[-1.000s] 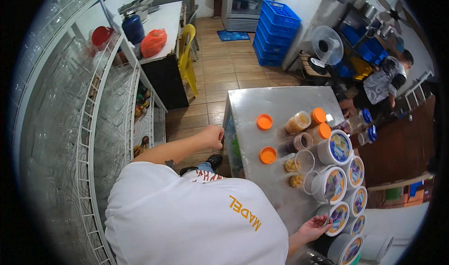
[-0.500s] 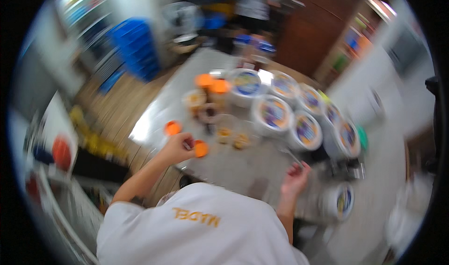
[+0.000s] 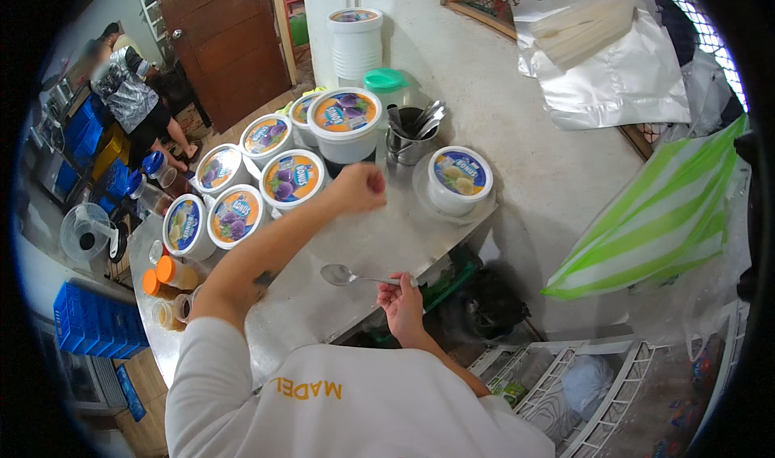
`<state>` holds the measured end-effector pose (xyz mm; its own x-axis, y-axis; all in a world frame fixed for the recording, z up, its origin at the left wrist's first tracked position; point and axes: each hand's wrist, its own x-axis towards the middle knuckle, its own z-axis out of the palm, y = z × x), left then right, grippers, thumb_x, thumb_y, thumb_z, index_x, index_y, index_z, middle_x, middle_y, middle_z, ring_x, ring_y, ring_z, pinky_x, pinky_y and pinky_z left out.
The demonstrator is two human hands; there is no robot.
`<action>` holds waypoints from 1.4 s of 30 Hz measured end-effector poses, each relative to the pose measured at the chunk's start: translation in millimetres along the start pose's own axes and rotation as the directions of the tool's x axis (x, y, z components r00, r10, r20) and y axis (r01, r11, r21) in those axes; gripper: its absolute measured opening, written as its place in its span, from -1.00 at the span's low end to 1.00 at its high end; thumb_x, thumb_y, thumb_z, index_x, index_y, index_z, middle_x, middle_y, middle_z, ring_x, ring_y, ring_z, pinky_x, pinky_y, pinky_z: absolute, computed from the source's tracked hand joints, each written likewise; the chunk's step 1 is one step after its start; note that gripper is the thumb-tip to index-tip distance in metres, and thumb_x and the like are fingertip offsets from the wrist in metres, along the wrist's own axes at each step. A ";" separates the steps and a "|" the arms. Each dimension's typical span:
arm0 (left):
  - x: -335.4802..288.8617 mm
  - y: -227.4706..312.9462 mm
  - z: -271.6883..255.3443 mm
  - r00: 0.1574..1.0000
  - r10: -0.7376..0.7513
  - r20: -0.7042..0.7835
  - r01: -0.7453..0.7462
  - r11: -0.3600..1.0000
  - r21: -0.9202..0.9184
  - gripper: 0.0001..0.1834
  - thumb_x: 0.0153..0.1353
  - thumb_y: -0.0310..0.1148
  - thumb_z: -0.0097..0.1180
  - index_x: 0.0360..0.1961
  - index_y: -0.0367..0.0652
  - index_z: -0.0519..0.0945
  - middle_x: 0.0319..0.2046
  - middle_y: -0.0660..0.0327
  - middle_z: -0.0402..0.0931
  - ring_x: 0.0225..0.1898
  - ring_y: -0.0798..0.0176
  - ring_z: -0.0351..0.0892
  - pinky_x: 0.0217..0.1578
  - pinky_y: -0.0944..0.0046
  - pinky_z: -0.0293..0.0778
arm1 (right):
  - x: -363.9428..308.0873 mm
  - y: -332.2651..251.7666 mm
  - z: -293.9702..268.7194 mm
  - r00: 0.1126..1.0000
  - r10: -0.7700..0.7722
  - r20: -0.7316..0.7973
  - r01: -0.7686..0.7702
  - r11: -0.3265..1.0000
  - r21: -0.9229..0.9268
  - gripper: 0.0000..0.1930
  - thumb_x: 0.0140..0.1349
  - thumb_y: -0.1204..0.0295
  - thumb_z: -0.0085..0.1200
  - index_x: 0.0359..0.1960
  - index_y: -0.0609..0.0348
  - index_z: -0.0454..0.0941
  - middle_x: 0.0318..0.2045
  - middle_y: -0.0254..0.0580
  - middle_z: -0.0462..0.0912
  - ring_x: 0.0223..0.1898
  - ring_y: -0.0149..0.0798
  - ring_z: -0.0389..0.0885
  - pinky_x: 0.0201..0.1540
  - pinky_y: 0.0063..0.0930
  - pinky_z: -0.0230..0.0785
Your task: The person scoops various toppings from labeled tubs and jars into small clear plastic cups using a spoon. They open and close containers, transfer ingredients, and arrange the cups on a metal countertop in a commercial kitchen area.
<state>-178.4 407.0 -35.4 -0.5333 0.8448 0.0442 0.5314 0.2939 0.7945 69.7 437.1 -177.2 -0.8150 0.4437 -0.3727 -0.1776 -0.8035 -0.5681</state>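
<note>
My right hand (image 3: 401, 304) grips the handle of a metal spoon (image 3: 339, 275), its bowl pointing left over the table's front edge. Stretched across the metal table (image 3: 311, 296), my left hand (image 3: 361, 190) has its fingers curled in and is slightly blurred; what they hold, if anything, is hidden. Beyond it stand a lidded white tub (image 3: 345, 117) and a metal pot (image 3: 410, 144) with utensils upright in it. Another white tub (image 3: 458, 175) rests on a clear round lid or dish to the right of that hand.
Several lidded tubs (image 3: 292, 177) crowd the table's far side. Jars with orange lids (image 3: 176, 271) stand at the left, partly behind my left arm. A wall borders the right, where a green-striped bag (image 3: 646, 216) hangs. Two people (image 3: 129, 86) are far left, near a brown door (image 3: 222, 42).
My view has swung to the right. My left hand has gone from beside the orange lids at the left to near the metal pot. My right hand still holds the spoon.
</note>
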 end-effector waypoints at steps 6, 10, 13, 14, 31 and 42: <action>161.6 16.1 -8.5 0.945 0.015 -0.327 0.015 0.996 0.089 -0.71 -0.02 -0.33 0.37 -0.30 -0.27 0.64 -0.42 0.07 0.66 -0.44 0.23 0.70 -0.40 0.26 0.59 | -15.9 -25.7 -17.9 0.989 -0.113 -0.090 0.115 0.993 0.011 -0.66 0.46 0.07 -0.09 -0.09 0.08 0.47 -0.38 -0.13 0.65 -0.43 -0.38 0.60 -0.33 -0.49 0.55; 213.9 -3.8 -12.5 0.811 0.005 -0.586 0.183 0.948 0.261 -0.39 -0.06 -0.27 0.36 0.08 -0.23 0.59 -0.03 -0.12 0.61 0.05 -0.10 0.59 0.09 0.06 0.49 | -24.5 -33.7 -26.9 0.983 -0.148 -0.111 0.152 0.988 0.028 -0.68 0.46 0.08 -0.09 -0.11 0.05 0.49 -0.41 -0.16 0.66 -0.44 -0.37 0.61 -0.35 -0.49 0.54; 202.6 -12.9 -11.2 0.811 -0.052 -0.583 0.159 0.978 0.133 -0.38 -0.07 -0.26 0.37 0.08 -0.23 0.58 -0.05 -0.10 0.62 0.04 -0.10 0.60 0.07 0.08 0.51 | -23.9 -36.2 -31.5 0.972 -0.197 -0.126 0.203 0.979 0.035 -0.69 0.47 0.08 -0.10 -0.12 0.05 0.49 -0.41 -0.15 0.67 -0.44 -0.35 0.62 -0.36 -0.47 0.54; 188.0 -20.9 -10.3 0.850 -0.092 -0.518 0.164 0.982 0.095 -0.39 -0.05 -0.25 0.38 0.07 -0.25 0.58 -0.06 -0.07 0.63 0.01 -0.07 0.61 0.06 0.08 0.51 | -25.0 -37.0 -32.4 0.974 -0.201 -0.107 0.206 0.978 0.039 -0.69 0.47 0.09 -0.09 -0.12 0.06 0.48 -0.40 -0.14 0.67 -0.44 -0.34 0.61 -0.37 -0.45 0.53; -451.4 -57.1 -208.2 0.058 -0.027 -0.998 0.320 0.947 -0.007 -0.54 0.22 -0.34 0.29 0.14 -0.13 0.51 -0.07 0.12 0.60 -0.13 0.27 0.62 -0.10 0.27 0.57 | 42.7 31.3 123.0 0.951 0.137 0.277 -0.065 0.965 -0.254 -0.66 0.45 0.05 -0.07 -0.09 0.07 0.47 -0.41 -0.18 0.62 -0.43 -0.38 0.52 -0.34 -0.49 0.43; -702.7 -151.7 31.2 -0.299 -0.554 -0.777 0.542 0.572 -0.616 -0.52 0.05 -0.39 0.37 0.02 -0.25 0.55 -0.14 0.08 0.62 -0.18 0.23 0.61 -0.11 0.23 0.55 | 17.5 120.8 206.4 0.911 0.232 0.342 -0.094 0.922 -0.375 -0.66 0.44 0.04 -0.07 -0.08 0.05 0.48 -0.39 -0.21 0.63 -0.42 -0.40 0.51 -0.33 -0.53 0.41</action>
<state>136.2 -217.2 -205.9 -0.6464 -0.7628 0.0172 -0.3906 0.3501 0.8514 -79.8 265.9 -100.9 -0.9720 0.0821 -0.2202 0.1196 -0.6339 -0.7641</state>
